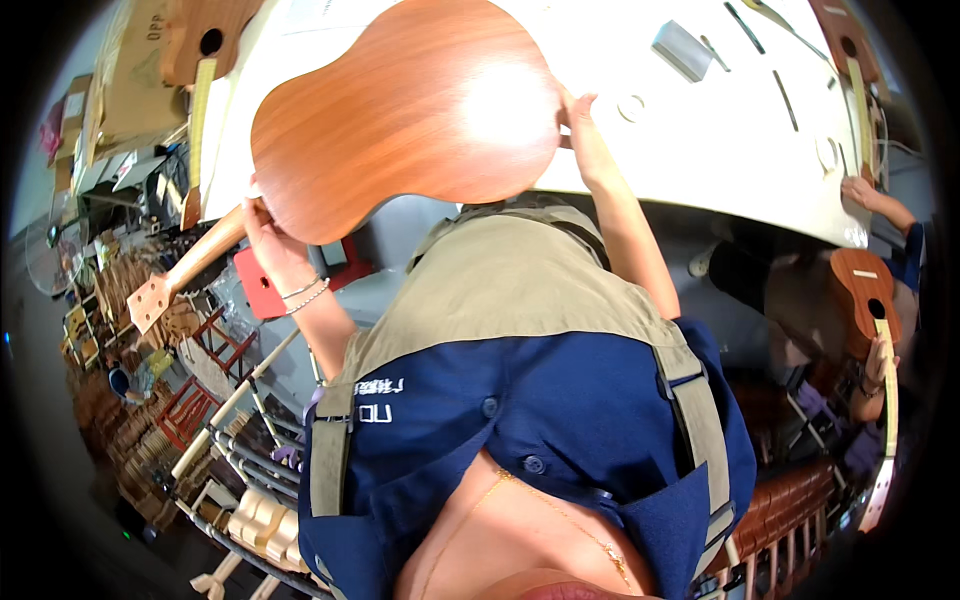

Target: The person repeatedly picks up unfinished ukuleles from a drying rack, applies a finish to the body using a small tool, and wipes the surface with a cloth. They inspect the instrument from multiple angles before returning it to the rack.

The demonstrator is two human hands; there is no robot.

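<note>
A reddish-brown ukulele (pixel 400 110) is held up in front of me, its smooth wooden back facing me and a bright glare on its wide end. Its neck (pixel 205 252) points down to the left and ends in a pale headstock (pixel 150 300) with peg holes. My left hand (pixel 268 238) grips the body near where the neck joins, fingers partly behind it. At the opposite, wide end, my right hand (pixel 582 135) holds the rim, with most fingers hidden behind the wood. The front of the ukulele is out of sight.
On the white worktable (pixel 700 150) lie a grey block (pixel 683 50), a tape roll (pixel 631 108) and several slim tools. Another ukulele (pixel 205 50) lies at the far left. At right, a co-worker holds a ukulele (pixel 866 290). A red stool (pixel 262 285) stands below; wooden parts crowd racks at left.
</note>
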